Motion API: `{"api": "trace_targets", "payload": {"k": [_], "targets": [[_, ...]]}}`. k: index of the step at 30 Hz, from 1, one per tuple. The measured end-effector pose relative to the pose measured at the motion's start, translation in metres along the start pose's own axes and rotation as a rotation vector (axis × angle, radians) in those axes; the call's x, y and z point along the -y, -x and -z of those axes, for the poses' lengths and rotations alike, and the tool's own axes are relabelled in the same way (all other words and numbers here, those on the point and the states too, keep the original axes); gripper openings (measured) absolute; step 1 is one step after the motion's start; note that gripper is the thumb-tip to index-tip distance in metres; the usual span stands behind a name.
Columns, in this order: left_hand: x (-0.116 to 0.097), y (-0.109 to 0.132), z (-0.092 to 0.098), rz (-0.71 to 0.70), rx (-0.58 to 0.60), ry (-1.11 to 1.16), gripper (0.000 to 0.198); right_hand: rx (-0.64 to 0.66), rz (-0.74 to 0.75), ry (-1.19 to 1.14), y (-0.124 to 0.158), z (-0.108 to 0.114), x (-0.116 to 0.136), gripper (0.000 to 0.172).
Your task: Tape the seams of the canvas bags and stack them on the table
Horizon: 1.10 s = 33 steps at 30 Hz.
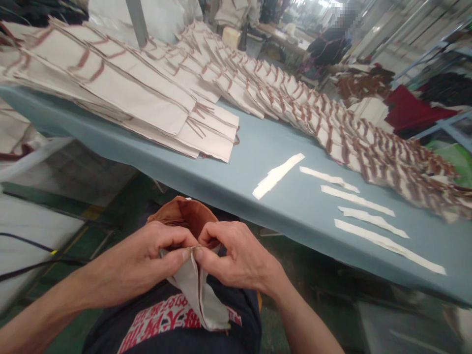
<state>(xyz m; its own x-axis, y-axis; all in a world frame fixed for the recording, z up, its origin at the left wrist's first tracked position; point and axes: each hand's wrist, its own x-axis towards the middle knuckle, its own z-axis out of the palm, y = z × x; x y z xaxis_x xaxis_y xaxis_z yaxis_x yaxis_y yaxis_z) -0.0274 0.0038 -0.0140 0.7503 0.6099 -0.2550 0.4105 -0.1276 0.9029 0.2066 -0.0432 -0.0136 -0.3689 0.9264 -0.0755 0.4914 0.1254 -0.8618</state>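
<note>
Close to my body I hold a cream fabric bag (212, 307) with a rust-brown part (173, 209) bulging up behind my fingers. My left hand (147, 258) pinches the cloth at its upper edge between thumb and forefinger. From the other side my right hand (239, 253) pinches the same edge, its thumb almost touching the left thumb. Below the thumbs the cream cloth hangs down in a fold with a dark seam line. Just what lies between the fingertips is hidden.
A blue-covered table (254, 142) runs across in front of me. On it lie stacked cream bags with brown trim (147, 93), a long overlapping row of similar pieces (295, 98), and several white strips (280, 174). A person (328, 46) is in the background.
</note>
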Motion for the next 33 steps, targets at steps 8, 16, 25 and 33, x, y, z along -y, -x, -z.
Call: {"api": "trace_targets", "payload": {"k": [8,16,25,33], "targets": [[0.003,0.000,-0.001,-0.034,-0.016,0.062,0.032,0.000,0.047,0.063,-0.002,-0.004,0.003,0.022],[-0.003,0.001,-0.004,-0.038,-0.030,0.042,0.029,0.008,0.057,0.077,0.000,-0.006,0.003,0.024],[0.001,-0.003,-0.007,0.087,0.015,0.069,0.033,0.008,0.064,0.156,0.002,-0.008,-0.001,0.033],[0.013,-0.008,-0.024,-0.088,-0.272,-0.125,0.042,-0.033,-0.050,0.162,-0.005,-0.007,0.000,0.029]]}}
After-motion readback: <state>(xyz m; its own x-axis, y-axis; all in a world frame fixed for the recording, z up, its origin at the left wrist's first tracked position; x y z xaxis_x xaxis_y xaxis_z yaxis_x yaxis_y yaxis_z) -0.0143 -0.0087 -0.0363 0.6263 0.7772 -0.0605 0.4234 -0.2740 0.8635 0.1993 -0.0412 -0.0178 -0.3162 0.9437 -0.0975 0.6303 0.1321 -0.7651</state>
